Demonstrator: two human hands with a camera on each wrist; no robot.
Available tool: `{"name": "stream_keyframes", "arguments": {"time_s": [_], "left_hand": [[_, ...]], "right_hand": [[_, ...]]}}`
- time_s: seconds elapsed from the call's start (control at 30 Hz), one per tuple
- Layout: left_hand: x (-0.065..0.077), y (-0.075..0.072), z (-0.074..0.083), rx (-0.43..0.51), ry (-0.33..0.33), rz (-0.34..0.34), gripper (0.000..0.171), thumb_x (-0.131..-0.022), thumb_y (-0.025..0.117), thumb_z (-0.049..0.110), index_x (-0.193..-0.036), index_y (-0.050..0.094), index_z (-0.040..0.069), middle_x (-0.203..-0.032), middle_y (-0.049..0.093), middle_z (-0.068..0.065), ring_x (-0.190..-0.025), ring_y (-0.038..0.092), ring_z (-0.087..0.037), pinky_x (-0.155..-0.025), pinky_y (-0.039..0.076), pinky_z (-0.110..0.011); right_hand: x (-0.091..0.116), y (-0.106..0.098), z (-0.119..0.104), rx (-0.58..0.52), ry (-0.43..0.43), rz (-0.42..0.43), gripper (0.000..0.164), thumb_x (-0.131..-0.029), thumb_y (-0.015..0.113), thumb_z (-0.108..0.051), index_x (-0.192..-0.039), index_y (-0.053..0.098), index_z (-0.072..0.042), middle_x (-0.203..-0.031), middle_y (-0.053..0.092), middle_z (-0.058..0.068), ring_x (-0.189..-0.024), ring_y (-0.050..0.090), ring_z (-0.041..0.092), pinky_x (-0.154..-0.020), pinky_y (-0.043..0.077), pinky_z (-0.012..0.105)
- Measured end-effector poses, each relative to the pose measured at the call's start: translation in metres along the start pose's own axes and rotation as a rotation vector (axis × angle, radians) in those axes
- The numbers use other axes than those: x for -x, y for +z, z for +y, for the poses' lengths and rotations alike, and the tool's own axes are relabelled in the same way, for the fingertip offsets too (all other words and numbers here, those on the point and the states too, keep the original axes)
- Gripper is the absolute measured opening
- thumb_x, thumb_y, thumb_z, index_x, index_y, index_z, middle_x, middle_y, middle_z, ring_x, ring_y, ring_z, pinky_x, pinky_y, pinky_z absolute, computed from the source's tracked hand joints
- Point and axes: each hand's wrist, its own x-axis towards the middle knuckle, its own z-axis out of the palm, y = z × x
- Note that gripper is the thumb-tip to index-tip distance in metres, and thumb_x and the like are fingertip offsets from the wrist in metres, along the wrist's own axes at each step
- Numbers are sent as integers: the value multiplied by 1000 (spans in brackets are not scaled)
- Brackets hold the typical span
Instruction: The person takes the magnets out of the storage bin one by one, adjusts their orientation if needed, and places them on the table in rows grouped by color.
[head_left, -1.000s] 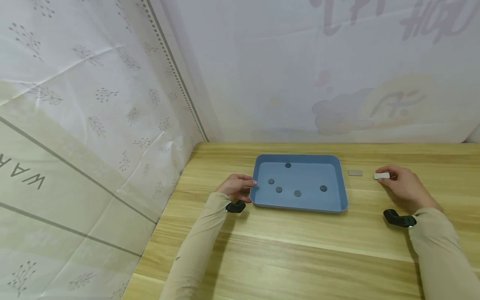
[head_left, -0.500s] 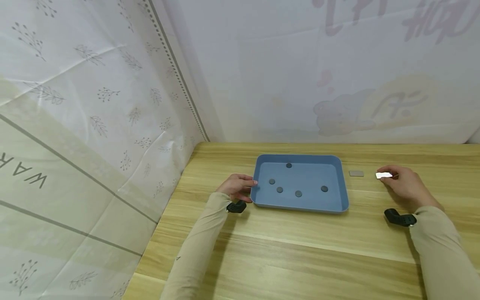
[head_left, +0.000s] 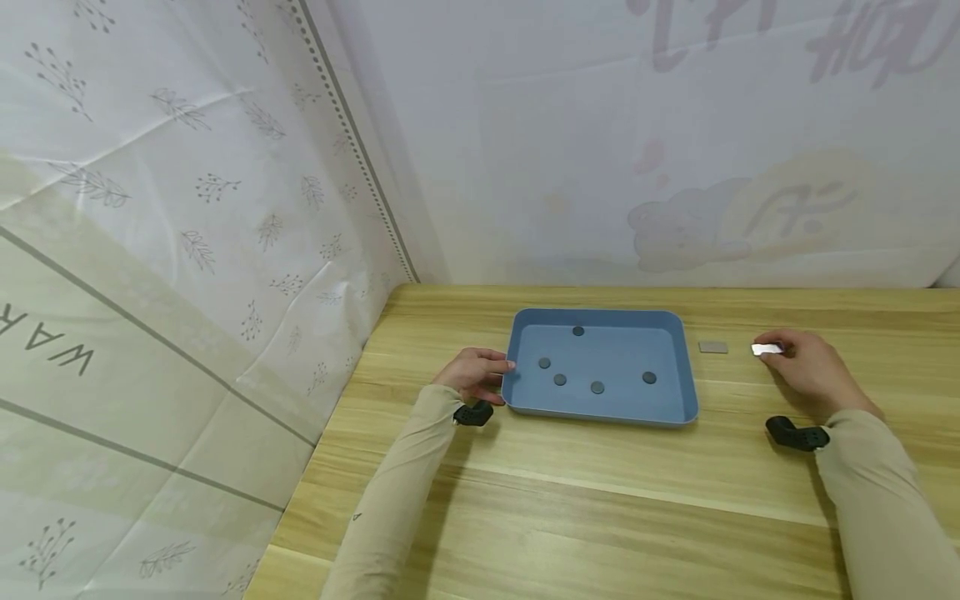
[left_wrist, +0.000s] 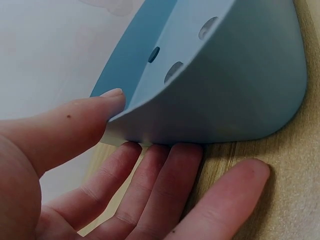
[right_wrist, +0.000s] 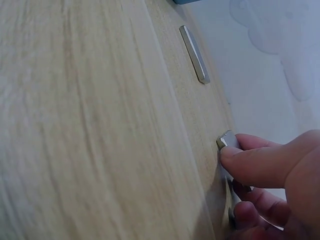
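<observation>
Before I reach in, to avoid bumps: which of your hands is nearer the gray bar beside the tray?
Right. The right hand is right of the gray bar, pinching a shiny metal piece; the left hand is across the blue tray, holding its left rim.

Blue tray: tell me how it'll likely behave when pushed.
The blue tray should stay fairly stiff, as its walls stand without sagging. Being wide and low, it seems unlikely to tip. The flat gray discs inside might slide.

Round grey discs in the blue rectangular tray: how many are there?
5: one disc by the far wall, two at left, one towards front centre, one at right.
</observation>
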Motion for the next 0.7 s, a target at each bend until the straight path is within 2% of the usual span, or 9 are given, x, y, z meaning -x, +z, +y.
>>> {"name": "stream_keyframes", "arguments": {"time_s": [0.3, 0.7], "left_hand": [[2, 1, 0, 3, 5, 7, 43, -89, 69, 15, -128, 57, -1, -121, 65, -21, -99, 69, -29, -68, 61, -45], [1, 1, 0, 7, 15, 3, 43, -90, 69, 15, -127, 57, -2, -121, 65, -22, -99, 69, -29, -66, 62, -43]], "right_hand": [[0, 1, 0, 14, -31, 38, 27, -98, 55, -14, -115, 61, 6, -108, 61, 35, -97, 56, 49, -74, 45, 54], [0, -2, -5, 19, 3, 9, 29, -99, 54, -15, -117, 60, 7, -110, 59, 37, -98, 55, 49, -75, 46, 53]]}}
